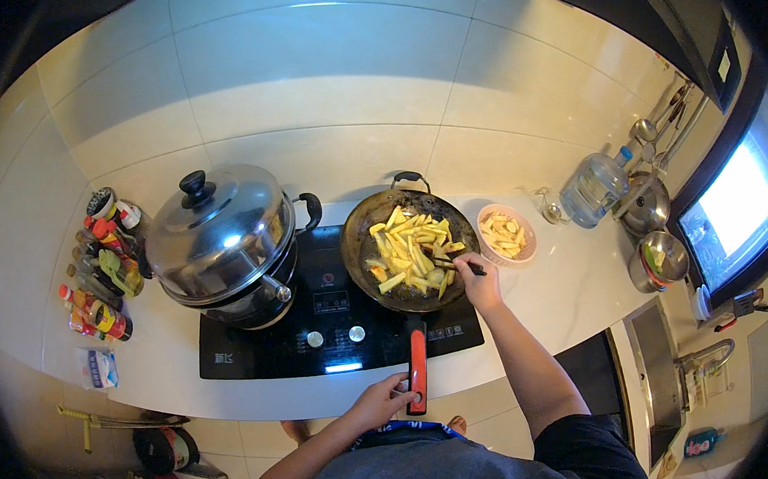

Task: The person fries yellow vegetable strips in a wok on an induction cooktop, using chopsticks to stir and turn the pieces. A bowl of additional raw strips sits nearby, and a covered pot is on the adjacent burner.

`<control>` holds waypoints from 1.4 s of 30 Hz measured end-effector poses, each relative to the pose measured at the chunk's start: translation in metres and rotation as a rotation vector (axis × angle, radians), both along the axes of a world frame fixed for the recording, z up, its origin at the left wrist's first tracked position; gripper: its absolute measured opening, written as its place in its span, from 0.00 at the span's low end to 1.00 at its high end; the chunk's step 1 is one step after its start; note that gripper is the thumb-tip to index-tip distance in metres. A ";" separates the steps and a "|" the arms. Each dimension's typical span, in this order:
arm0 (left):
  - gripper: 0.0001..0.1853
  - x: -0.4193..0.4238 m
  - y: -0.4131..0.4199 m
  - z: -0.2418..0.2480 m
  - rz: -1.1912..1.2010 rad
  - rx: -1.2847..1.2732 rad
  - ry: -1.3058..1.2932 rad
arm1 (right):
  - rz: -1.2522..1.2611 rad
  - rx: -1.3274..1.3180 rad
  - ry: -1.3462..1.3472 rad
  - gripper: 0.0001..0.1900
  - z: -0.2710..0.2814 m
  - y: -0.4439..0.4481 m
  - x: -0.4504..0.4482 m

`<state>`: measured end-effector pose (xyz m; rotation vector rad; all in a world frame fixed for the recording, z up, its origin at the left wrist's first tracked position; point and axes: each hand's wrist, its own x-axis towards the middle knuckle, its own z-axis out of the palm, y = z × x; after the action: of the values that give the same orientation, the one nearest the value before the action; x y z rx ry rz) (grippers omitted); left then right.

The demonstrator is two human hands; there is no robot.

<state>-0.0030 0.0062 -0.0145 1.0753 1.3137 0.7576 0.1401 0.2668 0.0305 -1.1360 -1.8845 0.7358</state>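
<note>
A dark wok with a red-and-black handle sits on the right side of the black induction cooktop. Yellow potato strips lie heaped in it. My right hand holds dark chopsticks over the wok's right rim, their tips among the strips. At the handle's end is my left hand, its fingers touching the handle; how firmly they grip is hard to tell. A pink basket of paler potato strips stands just right of the wok.
A large lidded steel steamer pot covers the cooktop's left side. Bottles and condiments crowd the counter's left end. To the right stand a plastic water jug, a steel bowl and a pot lid, with the sink beyond.
</note>
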 end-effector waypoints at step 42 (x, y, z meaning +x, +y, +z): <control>0.26 0.000 0.003 -0.008 -0.022 0.036 -0.009 | 0.375 -0.257 0.120 0.06 0.022 -0.061 -0.009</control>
<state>-0.0029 0.0093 -0.0227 1.1120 1.2830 0.7715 0.1313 0.2062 0.0529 -0.8714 -1.9613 1.2572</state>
